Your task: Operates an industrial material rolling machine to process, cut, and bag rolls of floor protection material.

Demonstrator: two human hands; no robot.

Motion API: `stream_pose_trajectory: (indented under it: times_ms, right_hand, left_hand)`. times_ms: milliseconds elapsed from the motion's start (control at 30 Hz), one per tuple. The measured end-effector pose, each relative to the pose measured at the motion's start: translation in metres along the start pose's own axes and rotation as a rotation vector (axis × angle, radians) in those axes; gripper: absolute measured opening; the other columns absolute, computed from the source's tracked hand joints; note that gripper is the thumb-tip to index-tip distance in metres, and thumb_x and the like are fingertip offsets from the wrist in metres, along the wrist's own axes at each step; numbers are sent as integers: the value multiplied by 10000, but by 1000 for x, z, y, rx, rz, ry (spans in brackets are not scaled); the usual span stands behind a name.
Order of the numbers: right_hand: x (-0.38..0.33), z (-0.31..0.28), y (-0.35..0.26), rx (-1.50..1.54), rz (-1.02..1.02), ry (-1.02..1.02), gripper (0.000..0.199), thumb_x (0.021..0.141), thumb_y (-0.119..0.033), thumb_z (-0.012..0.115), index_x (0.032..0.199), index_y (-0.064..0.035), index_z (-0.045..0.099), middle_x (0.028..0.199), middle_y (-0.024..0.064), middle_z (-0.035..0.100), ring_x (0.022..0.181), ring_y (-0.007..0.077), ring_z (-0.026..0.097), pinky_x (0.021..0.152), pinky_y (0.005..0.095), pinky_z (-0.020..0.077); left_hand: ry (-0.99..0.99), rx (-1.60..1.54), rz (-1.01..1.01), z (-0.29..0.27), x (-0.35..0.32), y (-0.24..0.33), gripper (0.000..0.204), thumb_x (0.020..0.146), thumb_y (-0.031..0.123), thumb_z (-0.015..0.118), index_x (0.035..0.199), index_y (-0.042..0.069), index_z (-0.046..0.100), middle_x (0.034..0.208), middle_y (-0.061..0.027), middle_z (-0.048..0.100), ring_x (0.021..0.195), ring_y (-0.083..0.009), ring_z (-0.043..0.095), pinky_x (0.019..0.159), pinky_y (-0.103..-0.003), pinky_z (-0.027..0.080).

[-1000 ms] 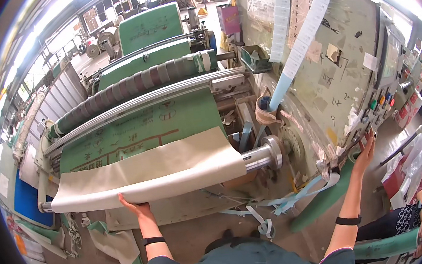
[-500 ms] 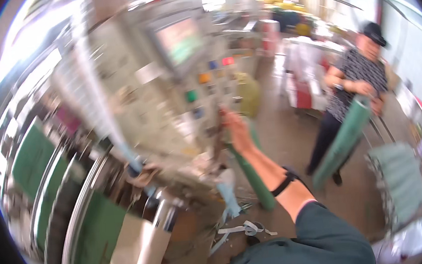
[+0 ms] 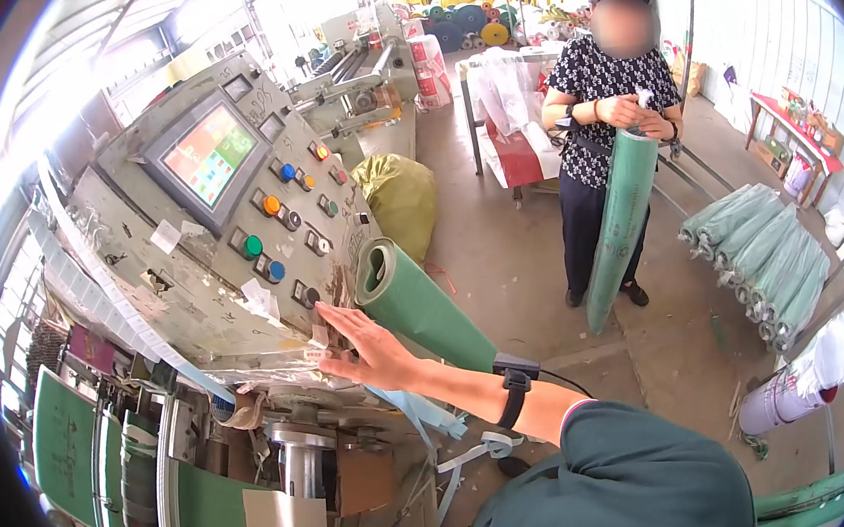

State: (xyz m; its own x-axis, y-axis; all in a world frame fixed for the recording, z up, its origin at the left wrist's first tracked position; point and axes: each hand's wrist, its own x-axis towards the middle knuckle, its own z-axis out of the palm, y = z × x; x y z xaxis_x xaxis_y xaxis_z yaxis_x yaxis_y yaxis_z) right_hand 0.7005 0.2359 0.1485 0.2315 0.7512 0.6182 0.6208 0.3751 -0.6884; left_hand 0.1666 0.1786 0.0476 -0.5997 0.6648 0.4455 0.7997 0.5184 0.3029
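Observation:
My right hand (image 3: 367, 349) reaches in from the lower right, a dark strap on its wrist. The fingers are stretched out and apart, with nothing held. Their tips lie at the lower right edge of a worn grey control panel (image 3: 197, 273), by a black knob (image 3: 306, 294). Above and left of the hand are several coloured buttons, among them a green one (image 3: 253, 246), and a lit touch screen (image 3: 207, 160). Just beyond the wrist leans a rolled green sheet (image 3: 426, 308). My left hand is out of view.
A co-worker (image 3: 613, 96) stands at the right, hands at the top of an upright green roll (image 3: 622, 226). Several wrapped green rolls (image 3: 758, 254) lie on the right. Machine rollers with green material (image 3: 209, 523) run along the lower left. A yellow-green sack (image 3: 401, 200) stands behind the panel.
The view has swung and sharpened from a blur, so the panel and my right hand sit further left in it. The hand stays by the panel's lower edge; the co-worker appears more upright.

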Motion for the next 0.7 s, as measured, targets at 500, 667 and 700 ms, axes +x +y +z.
stream_pose_trajectory:
  times_ms: [500,667,700]
  right_hand:
    - [-4,5,-2,1,-13,19,868,870,-456,612,1473,5,193,1494,229,278,1375,384,280,1133,428,248]
    - [-1,5,0,25,13,1,870,881,-483,589,1468,23,193,1488,234,288,1378,377,278,1135,413,245]
    - [-2,6,0,23,13,3,870,881,-483,589,1468,23,193,1488,234,288,1378,377,278,1135,413,245]
  left_hand:
    - [-51,141,84,1,19,4,631,908,541,481,1288,38,517,1246,-167,559,1140,-319,530,995,-462,399]
    - [-58,203,102,3,24,4,613,913,525,490,1274,30,531,1227,-170,571,1126,-318,540,986,-452,407]
    - [-55,211,102,2,24,3,610,914,522,492,1271,29,534,1224,-171,573,1123,-317,542,984,-450,408]
